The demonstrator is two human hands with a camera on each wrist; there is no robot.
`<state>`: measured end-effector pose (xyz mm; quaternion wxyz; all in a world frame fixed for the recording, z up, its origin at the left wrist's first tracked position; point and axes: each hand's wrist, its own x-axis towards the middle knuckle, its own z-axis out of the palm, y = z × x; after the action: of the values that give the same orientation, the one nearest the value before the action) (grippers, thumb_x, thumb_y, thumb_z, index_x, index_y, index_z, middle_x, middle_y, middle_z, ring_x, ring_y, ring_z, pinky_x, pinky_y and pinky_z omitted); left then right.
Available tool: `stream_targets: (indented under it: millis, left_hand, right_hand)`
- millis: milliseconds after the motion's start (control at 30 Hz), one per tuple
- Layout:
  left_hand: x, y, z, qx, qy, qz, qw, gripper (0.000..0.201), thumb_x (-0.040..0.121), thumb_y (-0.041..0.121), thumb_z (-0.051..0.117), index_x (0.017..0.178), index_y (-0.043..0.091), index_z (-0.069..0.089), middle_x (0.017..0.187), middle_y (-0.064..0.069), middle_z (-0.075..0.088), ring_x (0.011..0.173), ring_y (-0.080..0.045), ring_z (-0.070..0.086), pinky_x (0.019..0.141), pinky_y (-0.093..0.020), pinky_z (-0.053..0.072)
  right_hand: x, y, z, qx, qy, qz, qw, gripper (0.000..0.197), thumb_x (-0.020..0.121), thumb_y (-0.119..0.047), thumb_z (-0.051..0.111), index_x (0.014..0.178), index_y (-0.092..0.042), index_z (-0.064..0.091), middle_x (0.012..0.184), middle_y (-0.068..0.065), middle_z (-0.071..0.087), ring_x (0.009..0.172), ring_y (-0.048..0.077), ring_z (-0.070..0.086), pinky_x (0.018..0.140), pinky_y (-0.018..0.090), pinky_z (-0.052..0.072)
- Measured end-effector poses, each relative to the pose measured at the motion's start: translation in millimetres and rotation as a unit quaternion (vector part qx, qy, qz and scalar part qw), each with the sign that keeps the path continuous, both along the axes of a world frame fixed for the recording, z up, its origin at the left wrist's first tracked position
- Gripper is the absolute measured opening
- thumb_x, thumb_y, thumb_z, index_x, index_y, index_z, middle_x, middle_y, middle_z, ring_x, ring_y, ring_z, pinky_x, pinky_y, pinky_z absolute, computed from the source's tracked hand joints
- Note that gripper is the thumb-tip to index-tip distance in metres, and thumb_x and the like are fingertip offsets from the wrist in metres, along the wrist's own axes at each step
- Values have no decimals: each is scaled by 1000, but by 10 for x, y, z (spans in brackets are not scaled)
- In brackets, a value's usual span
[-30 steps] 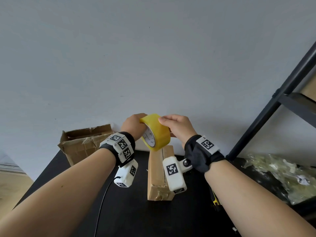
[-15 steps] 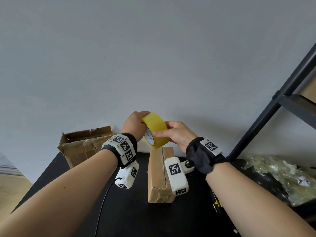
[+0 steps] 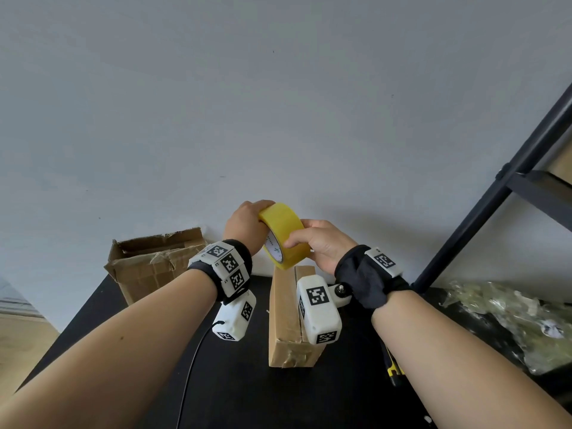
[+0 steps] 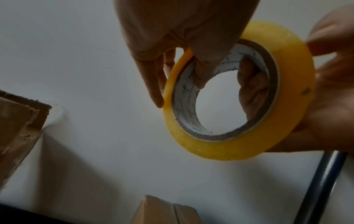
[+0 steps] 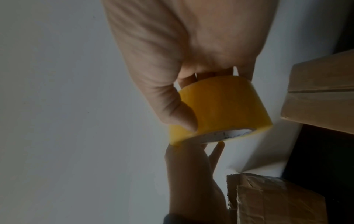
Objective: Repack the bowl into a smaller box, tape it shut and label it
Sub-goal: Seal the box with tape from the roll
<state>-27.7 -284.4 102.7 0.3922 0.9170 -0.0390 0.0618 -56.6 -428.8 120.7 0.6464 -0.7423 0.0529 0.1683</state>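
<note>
A yellow tape roll [image 3: 283,233] [image 4: 249,106] [image 5: 224,109] is held in the air above the far end of the small closed cardboard box [image 3: 286,317]. My left hand [image 3: 246,226] grips the roll with its thumb [image 4: 203,66] inside the core and its fingers on the rim. My right hand [image 3: 322,244] holds the roll from the right, its thumb [image 5: 182,115] pressed on the outer yellow face. The small box's top flaps meet in a seam [image 3: 297,301]. No bowl is in sight.
A larger torn, open cardboard box [image 3: 154,264] stands at the back left against the white wall. A black shelf post [image 3: 483,209] rises at the right, crumpled clear plastic wrap [image 3: 520,320] beside it. A yellow-and-black tool [image 3: 393,366] lies under my right forearm. The table [image 3: 235,391] is black.
Both hands have lowered the roll slightly toward the box. My right thumb has slid down along the roll's outer face.
</note>
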Motion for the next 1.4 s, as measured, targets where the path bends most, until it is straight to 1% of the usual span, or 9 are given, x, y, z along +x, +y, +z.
stream_targets:
  millis: [233, 400, 500, 633, 767, 933, 1100, 1267, 1400]
  left_hand:
    - [-11, -10, 28, 9, 15, -4, 1000, 48, 89, 3, 39, 130, 23, 55, 122, -11, 55, 112, -30, 53, 85, -32, 41]
    - [63, 84, 60, -28, 116, 43, 992, 19, 86, 17, 48, 94, 16, 66, 91, -7, 66, 79, -29, 64, 73, -33, 51]
    - [88, 112, 108, -55, 177, 58, 981, 18, 83, 22, 56, 93, 12, 66, 91, -7, 65, 77, -30, 66, 76, -35, 57]
    - [120, 108, 131, -78, 207, 59, 974, 16, 81, 21, 60, 92, 11, 64, 91, -9, 63, 89, -32, 65, 80, -41, 58]
    - [157, 84, 141, -99, 231, 60, 966, 13, 81, 18, 60, 91, 10, 62, 87, -8, 61, 89, -32, 64, 80, -42, 58]
    - [191, 75, 166, -104, 242, 61, 963, 8, 81, 18, 59, 85, 12, 61, 89, -9, 63, 83, -29, 63, 79, -40, 57]
    - [198, 73, 162, -123, 248, 66, 959, 19, 82, 19, 61, 97, 7, 61, 92, -10, 61, 83, -29, 62, 80, -40, 57]
    - [217, 72, 188, -101, 235, 61, 965, 16, 83, 17, 59, 96, 9, 63, 82, -7, 61, 79, -27, 61, 75, -37, 56]
    - [212, 78, 187, -106, 233, 64, 965, 16, 80, 19, 61, 93, 9, 63, 94, -12, 64, 88, -31, 66, 78, -40, 58]
  right_hand:
    - [-19, 7, -3, 0, -8, 4, 1000, 26, 75, 9, 60, 93, -9, 63, 99, 14, 59, 98, 27, 52, 85, 35, 43]
    - [-28, -47, 46, -36, -162, -12, 986, 46, 78, -3, 72, 116, -26, 61, 111, 2, 64, 106, 17, 59, 94, 33, 48]
    - [-11, -12, 71, -105, -268, 15, 958, 26, 81, -13, 73, 99, -31, 71, 111, -13, 64, 112, 11, 58, 98, 29, 46]
    - [18, 16, 95, -127, -296, 1, 947, 18, 78, -17, 76, 80, -35, 71, 98, -27, 58, 110, 14, 59, 98, 32, 48]
    - [56, 5, 119, -142, -312, -13, 939, 9, 76, -18, 77, 78, -25, 72, 101, -18, 63, 106, 11, 60, 86, 20, 48]
    - [100, 45, 107, -163, -317, -14, 934, 19, 70, -26, 79, 77, -42, 68, 95, -26, 64, 99, 16, 65, 90, 41, 53]
    - [131, 58, 143, -161, -330, -32, 930, 16, 70, -22, 81, 73, -32, 69, 99, -16, 68, 103, 13, 64, 94, 39, 50]
    - [166, 78, 121, -177, -315, -43, 931, 18, 67, -24, 78, 74, -37, 68, 99, -15, 69, 102, 14, 62, 91, 42, 51]
    - [172, 76, 137, -179, -322, -42, 929, 18, 68, -20, 78, 69, -33, 66, 99, -14, 70, 106, 12, 61, 94, 40, 49]
